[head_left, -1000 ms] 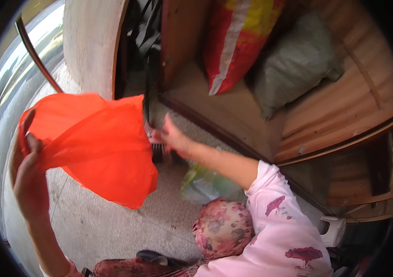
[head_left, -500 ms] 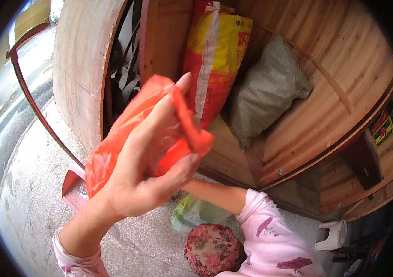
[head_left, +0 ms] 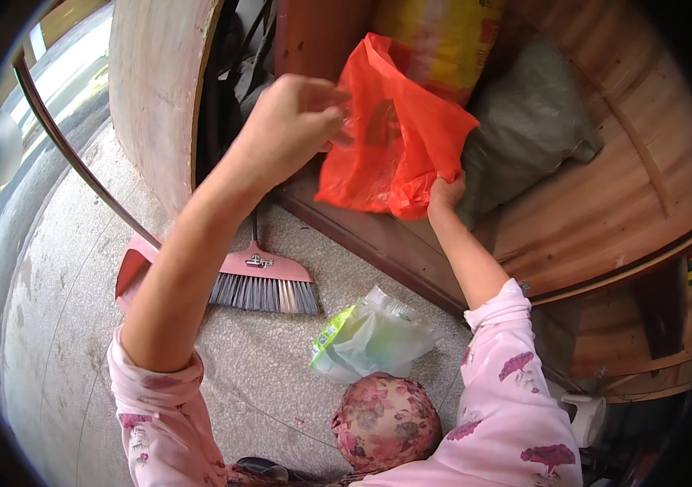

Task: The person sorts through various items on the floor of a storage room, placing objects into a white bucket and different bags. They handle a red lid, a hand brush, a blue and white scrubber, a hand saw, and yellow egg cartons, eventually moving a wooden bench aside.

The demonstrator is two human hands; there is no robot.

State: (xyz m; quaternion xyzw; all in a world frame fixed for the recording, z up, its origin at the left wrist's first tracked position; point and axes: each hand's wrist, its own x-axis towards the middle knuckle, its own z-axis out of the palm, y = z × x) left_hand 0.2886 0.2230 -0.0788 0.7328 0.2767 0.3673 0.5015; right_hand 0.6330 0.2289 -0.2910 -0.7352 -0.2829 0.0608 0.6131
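Both my hands hold an orange plastic bag (head_left: pixel 399 134) up in front of me. My left hand (head_left: pixel 289 126) pinches its upper left edge, fingers closed on the thin plastic. Lower down, my right hand (head_left: pixel 445 193) grips the bag's bottom corner. The bag hangs crumpled between them, over the dark threshold of a wooden wall. Behind it lean a yellow and red sack (head_left: pixel 443 40) and a grey sack (head_left: pixel 525 130).
On the speckled stone floor lie a pink broom (head_left: pixel 261 280) with grey bristles, a pink dustpan (head_left: pixel 135 272) and a pale green plastic bag (head_left: pixel 370 341). A floral cloth bundle (head_left: pixel 387 422) sits near my body. A pale pillar (head_left: pixel 155 89) and a thin metal rod (head_left: pixel 78 162) stand at left.
The bag was spread wide at my left a second ago; it is now bunched and held further right, near the sacks. My right hand has dropped to its lower corner.
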